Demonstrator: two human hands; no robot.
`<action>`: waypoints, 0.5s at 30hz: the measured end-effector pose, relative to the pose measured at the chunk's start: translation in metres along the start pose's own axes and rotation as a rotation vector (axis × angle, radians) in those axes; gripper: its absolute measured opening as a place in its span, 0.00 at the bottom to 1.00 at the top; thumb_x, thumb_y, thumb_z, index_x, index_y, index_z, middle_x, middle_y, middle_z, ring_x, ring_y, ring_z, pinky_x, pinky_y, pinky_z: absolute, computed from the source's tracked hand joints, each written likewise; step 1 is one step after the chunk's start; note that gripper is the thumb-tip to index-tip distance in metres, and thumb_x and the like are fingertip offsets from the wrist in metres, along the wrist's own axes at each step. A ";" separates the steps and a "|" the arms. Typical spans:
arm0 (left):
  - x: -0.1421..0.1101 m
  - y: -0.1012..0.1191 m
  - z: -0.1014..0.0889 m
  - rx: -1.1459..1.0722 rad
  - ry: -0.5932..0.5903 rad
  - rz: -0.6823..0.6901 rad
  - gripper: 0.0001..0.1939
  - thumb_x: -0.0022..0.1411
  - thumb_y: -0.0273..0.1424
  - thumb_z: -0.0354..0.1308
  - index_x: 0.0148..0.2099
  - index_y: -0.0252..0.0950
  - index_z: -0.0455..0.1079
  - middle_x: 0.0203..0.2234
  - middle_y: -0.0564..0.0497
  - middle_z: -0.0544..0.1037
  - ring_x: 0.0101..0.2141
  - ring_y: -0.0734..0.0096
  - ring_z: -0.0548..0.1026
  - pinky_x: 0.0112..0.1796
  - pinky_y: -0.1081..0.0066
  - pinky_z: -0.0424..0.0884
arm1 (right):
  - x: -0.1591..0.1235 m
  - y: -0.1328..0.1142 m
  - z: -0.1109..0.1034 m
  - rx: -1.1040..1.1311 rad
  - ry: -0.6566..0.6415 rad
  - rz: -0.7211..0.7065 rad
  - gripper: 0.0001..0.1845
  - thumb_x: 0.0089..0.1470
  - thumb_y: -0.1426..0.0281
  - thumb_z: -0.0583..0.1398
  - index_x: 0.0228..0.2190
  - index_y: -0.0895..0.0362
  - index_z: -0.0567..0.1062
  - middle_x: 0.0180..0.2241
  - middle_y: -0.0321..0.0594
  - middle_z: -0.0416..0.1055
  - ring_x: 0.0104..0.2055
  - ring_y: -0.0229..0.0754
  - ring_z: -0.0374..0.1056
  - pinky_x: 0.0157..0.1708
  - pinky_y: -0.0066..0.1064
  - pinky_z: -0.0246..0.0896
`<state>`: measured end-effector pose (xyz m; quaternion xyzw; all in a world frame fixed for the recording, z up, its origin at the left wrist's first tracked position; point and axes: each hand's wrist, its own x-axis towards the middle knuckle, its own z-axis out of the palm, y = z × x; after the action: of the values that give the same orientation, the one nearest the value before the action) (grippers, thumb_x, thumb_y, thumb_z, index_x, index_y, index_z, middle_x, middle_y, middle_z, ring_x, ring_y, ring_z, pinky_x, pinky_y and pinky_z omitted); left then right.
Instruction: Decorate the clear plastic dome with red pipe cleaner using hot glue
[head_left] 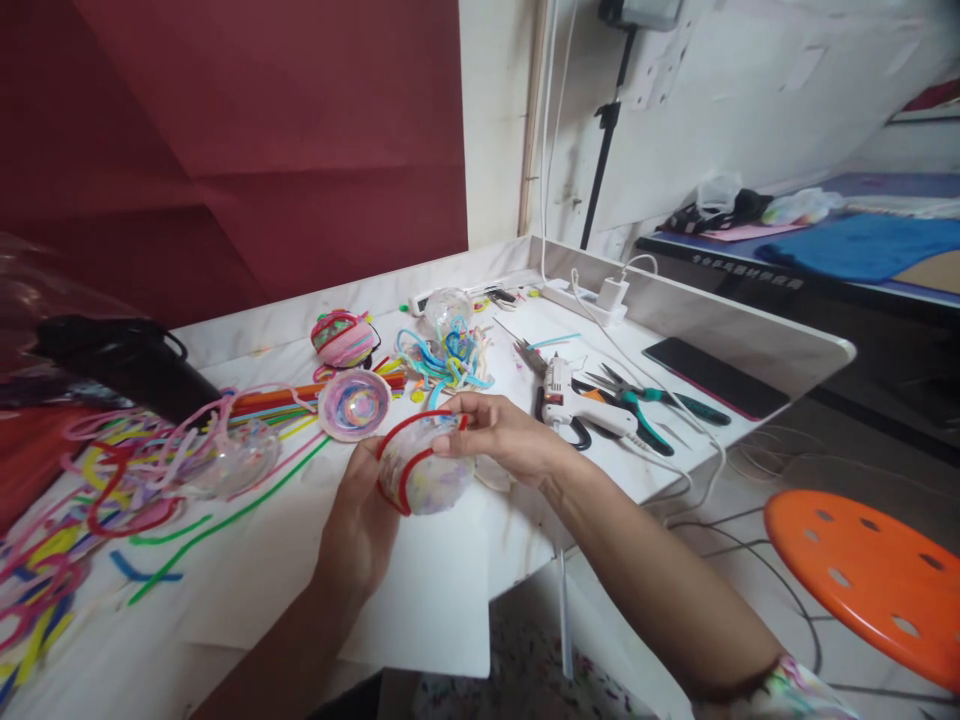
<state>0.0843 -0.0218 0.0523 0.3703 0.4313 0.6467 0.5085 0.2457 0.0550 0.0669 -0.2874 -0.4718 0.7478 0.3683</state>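
Between my two hands is a clear plastic half-ball [442, 487] with pastel smears and red pipe cleaners [409, 470] curved over it. My left hand [364, 515] cups its left side, fingers partly hidden behind it. With thumb and fingertips, my right hand [499, 435] pinches the upper right rim, where a red pipe cleaner ends. Just beyond them lies a painted half-ball [354, 404] with purple and blue swirls inside. Farther back sits a pink-wrapped ball [343, 340]. A sheet of white paper [427, 590] lies beneath my hands.
Tangled pipe cleaners [142, 470] cover the table's left, near a black object [127, 360]. Rightward lie a white glue gun [585, 405], green-handled pliers [641, 410], a phone [716, 376] and a charger [611, 295] with trailing cables. An orange stool [870, 580] stands beyond the table's right edge.
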 end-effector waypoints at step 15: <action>0.006 0.001 -0.015 0.138 -0.157 -0.228 0.24 0.46 0.39 0.75 0.42 0.35 0.70 0.27 0.53 0.79 0.25 0.72 0.75 0.24 0.75 0.71 | 0.003 0.001 -0.009 -0.101 -0.152 0.109 0.24 0.27 0.69 0.78 0.29 0.59 0.78 0.24 0.31 0.76 0.26 0.34 0.70 0.32 0.25 0.65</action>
<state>0.0693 -0.0185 0.0482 0.4025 0.4730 0.5226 0.5840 0.2505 0.0617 0.0625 -0.2734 -0.5190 0.7616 0.2754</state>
